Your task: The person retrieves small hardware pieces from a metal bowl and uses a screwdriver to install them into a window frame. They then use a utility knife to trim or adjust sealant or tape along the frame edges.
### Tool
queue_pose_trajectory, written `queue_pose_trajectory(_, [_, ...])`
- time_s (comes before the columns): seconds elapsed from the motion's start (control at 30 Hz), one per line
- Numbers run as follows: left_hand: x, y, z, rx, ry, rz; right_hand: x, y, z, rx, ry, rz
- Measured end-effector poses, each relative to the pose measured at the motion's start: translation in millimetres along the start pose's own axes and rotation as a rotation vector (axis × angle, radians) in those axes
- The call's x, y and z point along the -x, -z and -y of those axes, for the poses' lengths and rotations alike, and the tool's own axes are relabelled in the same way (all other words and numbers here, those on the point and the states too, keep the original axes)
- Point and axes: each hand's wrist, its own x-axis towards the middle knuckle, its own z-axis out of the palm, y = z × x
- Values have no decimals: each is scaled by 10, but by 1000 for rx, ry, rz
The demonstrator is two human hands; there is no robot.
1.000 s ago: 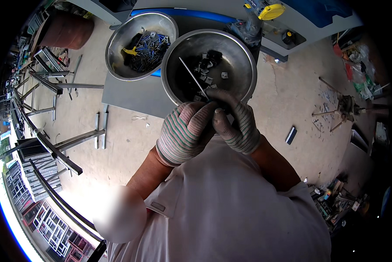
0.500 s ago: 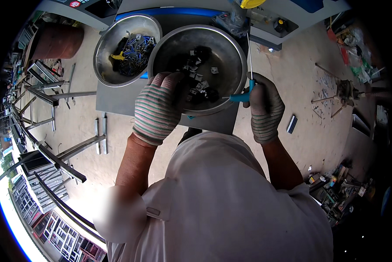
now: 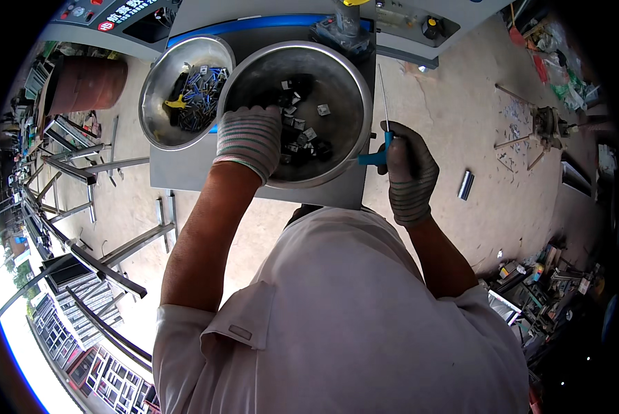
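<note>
My left hand (image 3: 250, 140), in a striped knit glove, reaches over the near left rim of the large steel bowl (image 3: 354, 79). Its fingers bend down inside, and their tips are hidden. Beside them lie small square metal pieces (image 3: 311, 133) and black parts (image 3: 321, 149). To the right of the bowl, my gloved right hand (image 3: 413, 174) is closed around a T-handle hex key (image 3: 373, 159) with a blue grip. The key's long thin shaft points up and away from me, and one end of the grip comes close to the bowl's rim.
A smaller steel bowl (image 3: 152, 83) at the left holds many screws and a yellow-handled item (image 3: 176, 102). Both bowls rest on a grey table (image 3: 185, 170). A power tool (image 3: 344, 38) stands at the back. Metal frames (image 3: 116, 164) occupy the floor at left.
My left hand has moved forward and down into the large bowl. My right hand keeps hold of the hex key. The view has shifted slightly, so the bowls sit further left.
</note>
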Motion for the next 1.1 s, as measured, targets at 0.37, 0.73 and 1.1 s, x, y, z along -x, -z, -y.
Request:
queue_pose_trajectory(0.37, [59, 110, 61, 270, 125, -112, -44, 100, -10, -70, -75, 12])
queue_pose_trajectory(0.73, [61, 28, 346, 1679, 155, -124, -90, 133, -47, -37, -45, 25])
queue_pose_trajectory(1.1, [-136, 46, 245, 1353, 125, -142, -108, 139, -64, -53, -73, 24])
